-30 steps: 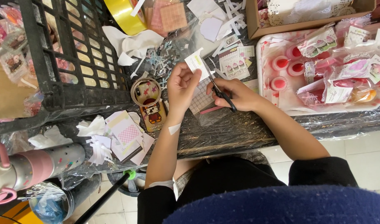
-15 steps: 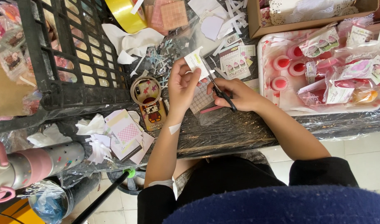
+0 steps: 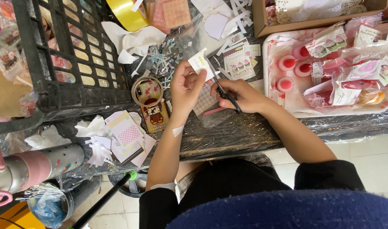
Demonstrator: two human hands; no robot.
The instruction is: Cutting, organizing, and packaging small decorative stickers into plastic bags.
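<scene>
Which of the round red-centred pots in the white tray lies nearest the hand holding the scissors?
The lowest pot, at the tray's left edge, is closest to the right hand with the scissors. The other two sit farther up the tray.

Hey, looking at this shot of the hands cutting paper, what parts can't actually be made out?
Head view only:
- Scissors: handles hidden inside the right hand; blade tips run behind the paper piece.
- Left hand: the fingertips pinching the paper sit behind it.
- Print on the paper piece: too small.
- Black crate: contents screened by its lattice, cut off at the top edge.
- Pink bottle: cut off at the left edge.
</scene>
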